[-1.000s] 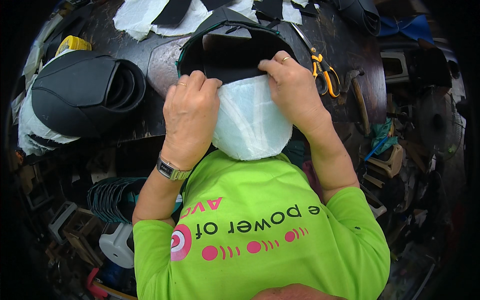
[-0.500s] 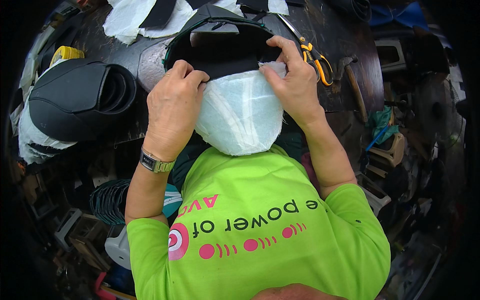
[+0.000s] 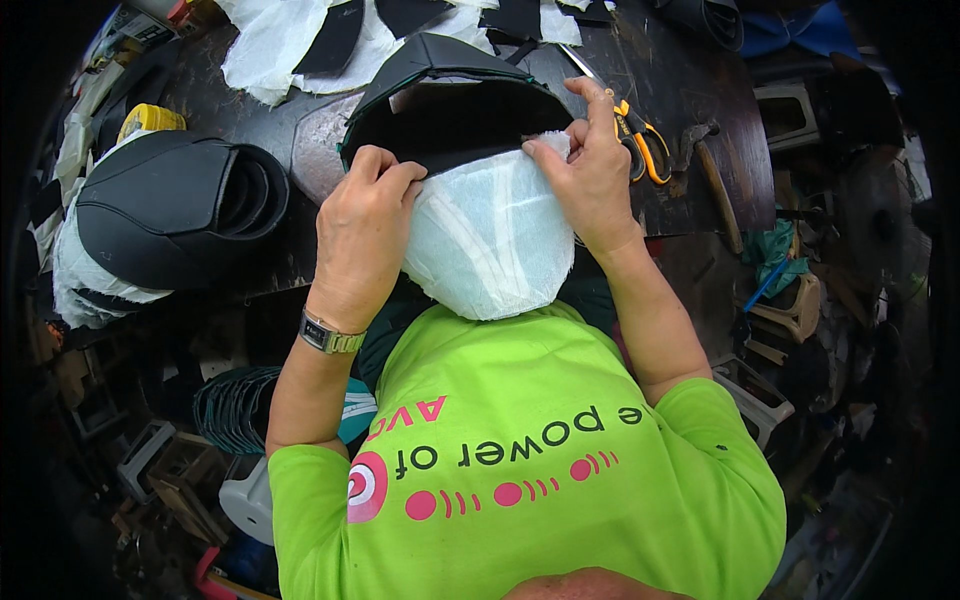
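In front of my chest I hold what looks like a black shoe upper (image 3: 440, 62), bent into a loop, with pale backing cloth (image 3: 465, 250) on its near flap. Two whitish tape strips form a V on that cloth. My left hand (image 3: 365, 225) is closed, pinching the left end of the fold where black meets pale. At the opposite corner my right hand (image 3: 597, 175) pinches the frayed cloth edge between thumb and fingers, its index finger raised. Just beyond the right hand lie scissors (image 3: 642, 140) with orange and black handles.
A hammer (image 3: 712, 180) lies at the dark table's (image 3: 690, 85) right edge. Nested black uppers (image 3: 150, 200) sit at the left, beside a yellow tub (image 3: 150, 118). White cloth and black scraps (image 3: 330, 40) cover the far side. A teal-edged stack (image 3: 235, 410) is below left.
My right index finger has lifted away from the black rim. The upper's far side now shows more of its outer face. The whole view has shifted slightly.
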`<state>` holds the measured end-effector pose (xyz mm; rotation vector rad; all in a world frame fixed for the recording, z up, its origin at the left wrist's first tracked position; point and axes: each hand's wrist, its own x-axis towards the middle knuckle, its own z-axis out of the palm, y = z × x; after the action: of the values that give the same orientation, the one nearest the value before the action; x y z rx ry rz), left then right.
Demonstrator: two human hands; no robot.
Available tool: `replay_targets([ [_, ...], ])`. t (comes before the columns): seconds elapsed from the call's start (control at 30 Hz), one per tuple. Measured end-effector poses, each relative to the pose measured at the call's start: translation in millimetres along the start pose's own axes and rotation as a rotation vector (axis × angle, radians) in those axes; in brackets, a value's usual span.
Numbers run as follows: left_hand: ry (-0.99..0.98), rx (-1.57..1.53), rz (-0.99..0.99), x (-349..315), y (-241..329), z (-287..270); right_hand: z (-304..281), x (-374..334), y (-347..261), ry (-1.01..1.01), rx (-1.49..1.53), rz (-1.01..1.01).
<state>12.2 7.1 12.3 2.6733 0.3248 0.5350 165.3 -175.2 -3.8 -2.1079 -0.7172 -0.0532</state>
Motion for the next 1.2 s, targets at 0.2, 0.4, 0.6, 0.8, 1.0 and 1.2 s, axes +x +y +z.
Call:
replay_targets([
  [0.2,0.092,-0.154,-0.004,-4.4,-7.1,4.6,1.9,-2.9,2.0,-0.007,-0.099,0.055],
  [0.4,0.028,0.247,0.113,-2.9,3.4,1.9,4.4,-1.1,13.0,0.096,-0.198,-0.091],
  [0.6,-0.014,0.433,0.351,8.3,24.8,12.7,-0.4,8.3,23.5,-0.210,0.213,0.207],
  [0.8,-0.160,0.291,0.121,17.6,29.2,32.4,-16.2,-0.6,-17.0,-0.269,0.333,0.191],
  [1.0,0.157,-0.966,-0.019,15.8,31.7,23.0,-15.0,-40.0,-80.4,-0.250,0.336,-0.248],
  [1.2,0.170,-2.206,0.012,3.4,8.2,-20.8,24.6,-63.6,-105.7,-0.420,0.280,-0.808],
])
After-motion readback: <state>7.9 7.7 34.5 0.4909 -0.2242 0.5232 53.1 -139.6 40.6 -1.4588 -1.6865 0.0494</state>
